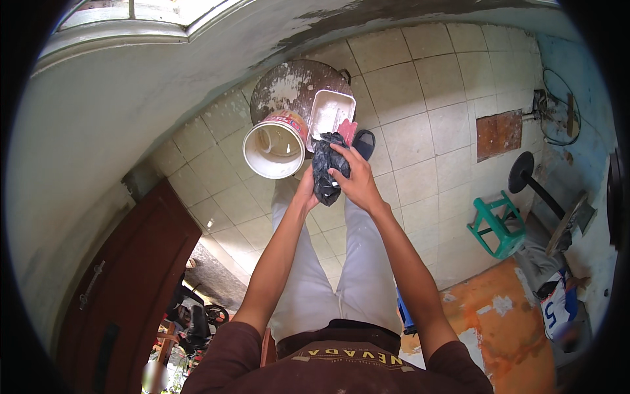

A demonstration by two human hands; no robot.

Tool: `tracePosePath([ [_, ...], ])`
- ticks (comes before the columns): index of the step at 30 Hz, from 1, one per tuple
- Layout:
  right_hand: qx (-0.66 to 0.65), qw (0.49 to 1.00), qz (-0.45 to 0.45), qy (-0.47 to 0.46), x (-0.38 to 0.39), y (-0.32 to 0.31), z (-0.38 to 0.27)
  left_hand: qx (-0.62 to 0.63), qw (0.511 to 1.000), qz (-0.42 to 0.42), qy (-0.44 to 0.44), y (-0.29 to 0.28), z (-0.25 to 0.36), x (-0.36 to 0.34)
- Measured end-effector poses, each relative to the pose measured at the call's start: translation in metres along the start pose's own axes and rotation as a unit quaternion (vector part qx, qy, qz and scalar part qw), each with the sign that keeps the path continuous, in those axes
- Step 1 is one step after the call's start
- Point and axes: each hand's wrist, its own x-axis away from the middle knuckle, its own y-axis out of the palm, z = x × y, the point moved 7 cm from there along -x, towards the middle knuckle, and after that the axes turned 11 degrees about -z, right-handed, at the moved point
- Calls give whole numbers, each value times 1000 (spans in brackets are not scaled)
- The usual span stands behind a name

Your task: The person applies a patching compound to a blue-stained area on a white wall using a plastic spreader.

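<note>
A crumpled black plastic bag [329, 172] is between my two hands, in front of my legs. My left hand [306, 189] supports it from the left and below, with the fingers mostly hidden behind it. My right hand [357, 180] grips it from the right, thumb and fingers pressing on its front. Whether anything is inside the bag cannot be seen. Just beyond it lie a white rectangular tray [328, 108] with whitish residue and a flat red piece [346, 130] by the tray's near right corner. Left of these is a white bucket [252, 152], its open mouth toward me.
The tray and bucket are at a round, paint-spattered brown surface [282, 85]. A dark slipper [363, 144] shows to its right. Further right are a green plastic stool [487, 217] and a black-stemmed stand [546, 197]. A brown door [125, 282] is at the left, beside the wall.
</note>
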Motion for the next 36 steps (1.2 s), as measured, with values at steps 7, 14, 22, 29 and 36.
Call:
tracePosePath([
  [7,15,1000,21,-10,11,9,-10,21,1000,-6,-2,-2,-5,10],
  [14,8,1000,15,-11,17,13,-16,18,1000,1,-2,-1,-14,22],
  [22,9,1000,16,-7,22,15,-18,24,1000,0,-17,0,-20,30],
  [29,1,1000,21,-9,27,17,-15,11,1000,-1,-19,-3,-22,30],
  [36,-5,1000,23,-8,29,15,-15,8,1000,-1,-24,-7,-25,29],
])
